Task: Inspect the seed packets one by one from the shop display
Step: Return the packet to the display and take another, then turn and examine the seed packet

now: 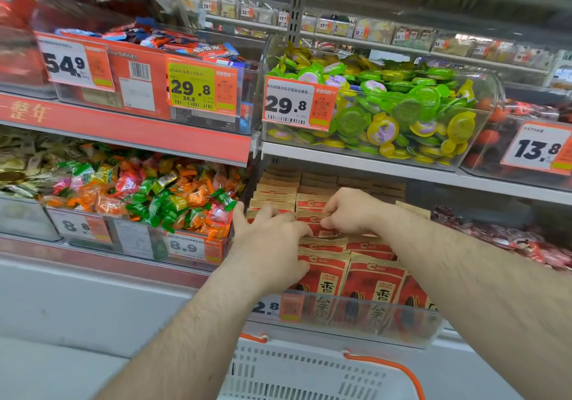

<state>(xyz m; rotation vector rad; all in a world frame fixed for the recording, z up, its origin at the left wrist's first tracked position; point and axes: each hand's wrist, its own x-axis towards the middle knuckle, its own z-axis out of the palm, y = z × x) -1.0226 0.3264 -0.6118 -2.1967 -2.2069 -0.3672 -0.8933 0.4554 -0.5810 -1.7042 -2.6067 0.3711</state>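
Seed packets [325, 271]: red and tan, stood upright in rows inside a clear-fronted tray [371, 319], long edges running left to right.
Pinched packet [325, 232]: its top edge is nipped by the right hand [349, 211], directly under the fingertips.
Left hand [269, 241]: laid flat with straight fingers on the rows just beside it, holding nothing.
Nearer hand: the right is judged ready to lift.
Basket [278, 368]: below both wrists.

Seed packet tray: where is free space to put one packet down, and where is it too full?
The white basket below the tray front looks empty in its visible part. Bare shelf shows behind the seed packets, at the right rear. Crowded: the packet rows under the left hand and right hand, and the candy bin alongside.
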